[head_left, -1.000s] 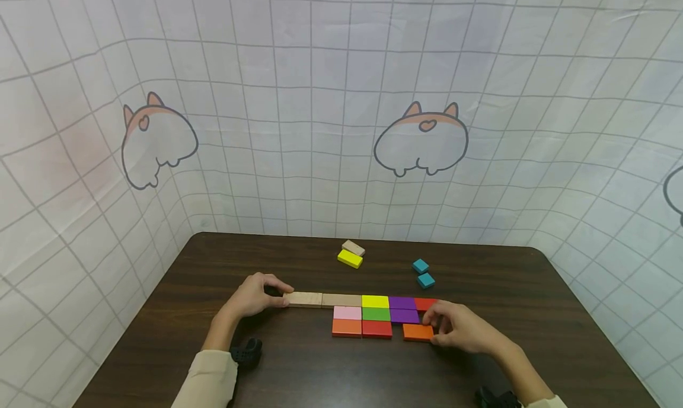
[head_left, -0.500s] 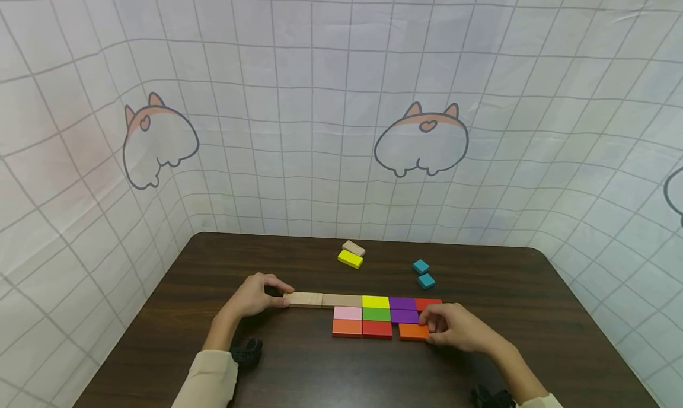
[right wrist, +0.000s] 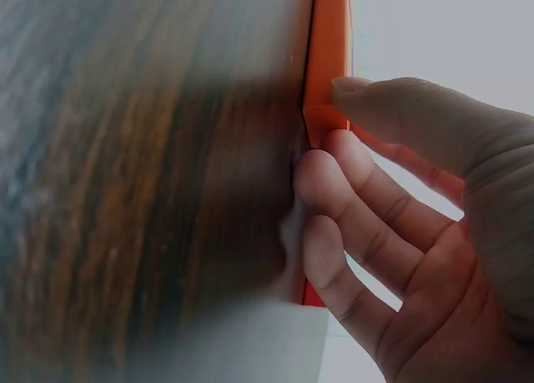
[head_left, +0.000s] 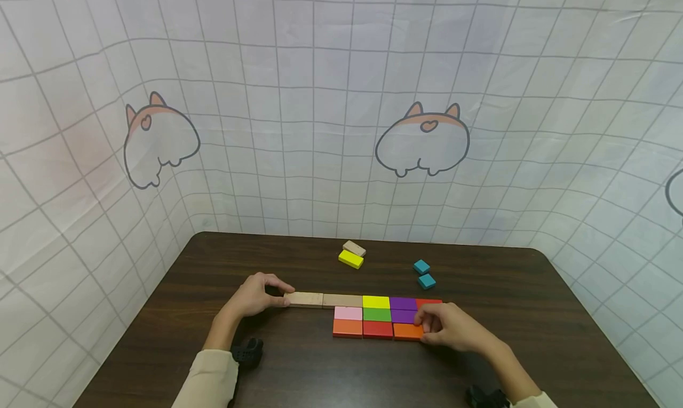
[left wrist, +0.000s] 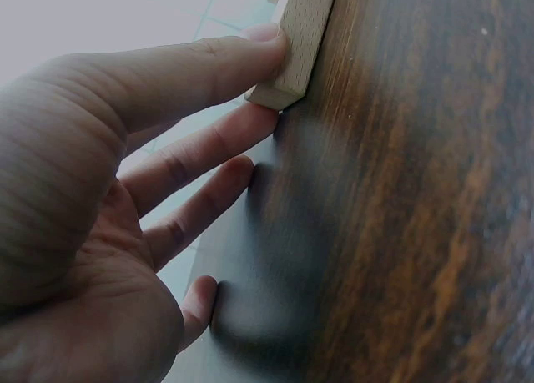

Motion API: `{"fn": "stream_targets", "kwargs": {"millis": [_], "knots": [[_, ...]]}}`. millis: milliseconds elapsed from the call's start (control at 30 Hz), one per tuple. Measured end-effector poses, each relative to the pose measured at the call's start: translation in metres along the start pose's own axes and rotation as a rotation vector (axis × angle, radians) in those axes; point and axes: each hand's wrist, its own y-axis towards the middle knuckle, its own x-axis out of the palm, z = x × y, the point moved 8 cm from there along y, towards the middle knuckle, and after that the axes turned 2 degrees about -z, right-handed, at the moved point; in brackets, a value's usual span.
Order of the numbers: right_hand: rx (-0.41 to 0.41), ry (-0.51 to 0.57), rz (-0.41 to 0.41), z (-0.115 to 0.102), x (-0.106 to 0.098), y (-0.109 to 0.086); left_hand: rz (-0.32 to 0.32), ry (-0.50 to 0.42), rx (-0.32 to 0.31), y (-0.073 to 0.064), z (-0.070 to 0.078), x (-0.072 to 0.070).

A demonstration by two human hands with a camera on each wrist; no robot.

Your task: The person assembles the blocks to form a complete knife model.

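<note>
On the dark table, flat rectangular blocks lie in rows in the head view. My left hand holds the left end of a plain wooden block between thumb and index finger; the other fingers reach down to the tabletop. A second wooden block continues that back row, followed by yellow, purple and red ones. At the front right, my right hand pinches an orange block by its right end. That block's left end meets a red block, and a purple block lies behind it.
Pink, green and orange-red blocks fill the left of the group. Farther back lie a loose yellow block, a wooden one and two small teal blocks. A gridded cloth surrounds the table's back and sides.
My right hand has slid the orange block leftward along the table, closing the gap to the red block. The left hand has stayed at the wooden block's end.
</note>
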Motion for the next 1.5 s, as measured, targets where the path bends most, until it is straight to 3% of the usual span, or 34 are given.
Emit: {"fn": "stream_targets", "kwargs": {"millis": [800, 1200, 1333, 1500], "knots": [[-0.015, 0.017, -0.015, -0.002, -0.001, 0.003, -0.003, -0.016, -0.017, -0.001, 0.001, -0.001], [0.039, 0.023, -0.246, -0.015, -0.016, 0.014, -0.005, -0.008, -0.014, -0.002, 0.001, 0.0], [0.042, -0.039, -0.224, -0.024, -0.03, 0.028, -0.001, -0.012, -0.013, -0.002, 0.002, -0.001], [0.02, -0.077, -0.105, -0.03, -0.045, 0.058, 0.003, -0.01, -0.011, -0.001, 0.003, -0.001]]}}
